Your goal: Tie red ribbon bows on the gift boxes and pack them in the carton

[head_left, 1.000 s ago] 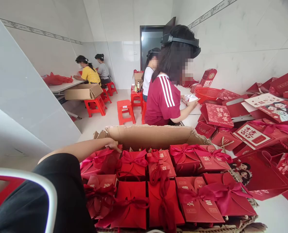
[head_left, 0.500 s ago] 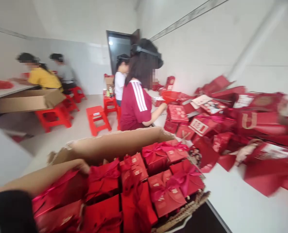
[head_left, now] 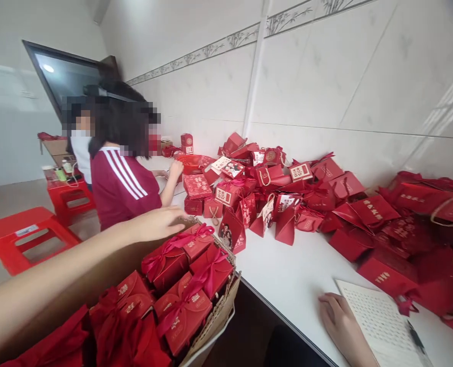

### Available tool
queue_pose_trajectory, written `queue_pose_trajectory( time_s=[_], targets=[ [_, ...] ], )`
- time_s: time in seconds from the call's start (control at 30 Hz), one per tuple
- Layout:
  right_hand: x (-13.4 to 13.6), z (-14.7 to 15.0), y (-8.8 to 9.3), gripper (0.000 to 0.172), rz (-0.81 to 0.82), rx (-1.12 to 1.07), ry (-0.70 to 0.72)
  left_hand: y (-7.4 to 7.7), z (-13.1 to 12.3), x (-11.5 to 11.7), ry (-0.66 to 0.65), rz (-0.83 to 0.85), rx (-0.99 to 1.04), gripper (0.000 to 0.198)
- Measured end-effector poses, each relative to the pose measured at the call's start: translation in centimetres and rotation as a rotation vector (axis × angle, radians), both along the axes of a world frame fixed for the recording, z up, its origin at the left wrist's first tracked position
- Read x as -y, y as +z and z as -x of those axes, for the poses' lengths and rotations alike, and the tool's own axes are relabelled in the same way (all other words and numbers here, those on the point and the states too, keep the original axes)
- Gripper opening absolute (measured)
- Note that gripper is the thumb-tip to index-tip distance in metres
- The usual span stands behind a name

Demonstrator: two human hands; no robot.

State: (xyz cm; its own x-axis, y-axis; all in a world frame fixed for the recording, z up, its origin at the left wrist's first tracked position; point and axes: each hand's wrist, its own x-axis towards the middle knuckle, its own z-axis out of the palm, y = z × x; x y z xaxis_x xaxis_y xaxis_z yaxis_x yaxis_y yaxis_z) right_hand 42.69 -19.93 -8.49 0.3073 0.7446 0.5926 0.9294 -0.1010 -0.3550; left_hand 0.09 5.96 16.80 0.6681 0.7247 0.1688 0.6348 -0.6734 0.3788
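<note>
My left hand (head_left: pixel 163 224) reaches across the cardboard carton (head_left: pixel 211 334), fingers loosely extended at its far corner. Nothing shows in its grasp. Below it, small red gift boxes (head_left: pixel 190 313) tied with dark pink ribbon fill the carton in rows. On the white table (head_left: pixel 287 275), my right hand (head_left: pixel 341 323) rests with fingers loosely bent and apart, holding nothing visible. Its edge lies beside a handwritten sheet of paper (head_left: pixel 379 316). A black pen (head_left: pixel 416 336) lies on the right side of that sheet.
Red gift bags and boxes (head_left: pixel 272 176) are heaped along the wall, with another pile (head_left: pixel 390 229) at right. A co-worker in a maroon shirt (head_left: pixel 125 186) sits beyond the carton, another person behind. Red stools (head_left: pixel 31 234) stand at left.
The view has swung right. My left hand has moved from the carton's left part to its far right corner. My right hand, the paper and the pen are now in sight.
</note>
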Motion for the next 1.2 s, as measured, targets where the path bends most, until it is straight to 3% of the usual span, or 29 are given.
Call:
queue_pose_trajectory(
  time_s=[0.03,0.07,0.2,0.3,0.43,0.57,0.67,0.77,0.9,1.0,1.1,1.2],
  targets=[
    [0.1,0.2,0.1,0.025,0.008,-0.006,-0.001,-0.3,-2.9,-0.8,-0.112,0.006,-0.102,0.030],
    [0.2,0.4,0.2,0.024,0.006,-0.011,0.000,-0.8,-5.7,-1.5,-0.136,-0.012,-0.173,0.034],
    [0.4,0.8,0.4,0.022,-0.026,-0.036,0.015,-3.7,-13.7,-4.8,-0.115,0.009,-0.225,0.051],
    [0.6,1.0,0.7,0.021,-0.010,-0.085,0.013,-4.6,-16.0,-6.7,-0.193,0.047,-0.188,0.041],
    [0.7,1.1,1.0,0.022,0.000,-0.151,0.022,-4.6,-16.3,-7.0,-0.277,0.107,-0.133,0.031],
    [0.4,1.1,1.5,0.023,0.000,-0.211,0.012,-4.7,-16.2,-5.0,-0.332,0.173,-0.085,0.035],
    [-0.6,2.2,2.8,0.023,-0.024,-0.285,0.058,-4.8,-16.7,-3.0,-0.348,0.199,-0.050,0.032],
    [-2.4,4.3,5.6,0.023,-0.066,-0.362,0.172,-4.3,-17.5,-0.7,-0.335,0.192,-0.034,0.026],
    [-5.6,7.3,11.1,0.023,-0.178,-0.413,0.300,-2.6,-18.9,2.8,-0.332,0.176,-0.015,0.013],
    [-6.9,8.9,14.7,0.026,-0.212,-0.432,0.402,-1.1,-19.7,5.3,-0.386,0.198,0.047,0.020],
    [-6.8,9.9,16.9,0.022,-0.219,-0.569,0.451,-0.3,-20.1,7.3,-0.396,0.194,0.150,0.033],
    [-5.6,10.5,18.1,0.025,-0.268,-0.756,0.374,-0.2,-20.2,8.9,-0.316,0.238,0.335,0.037]
  ],
)
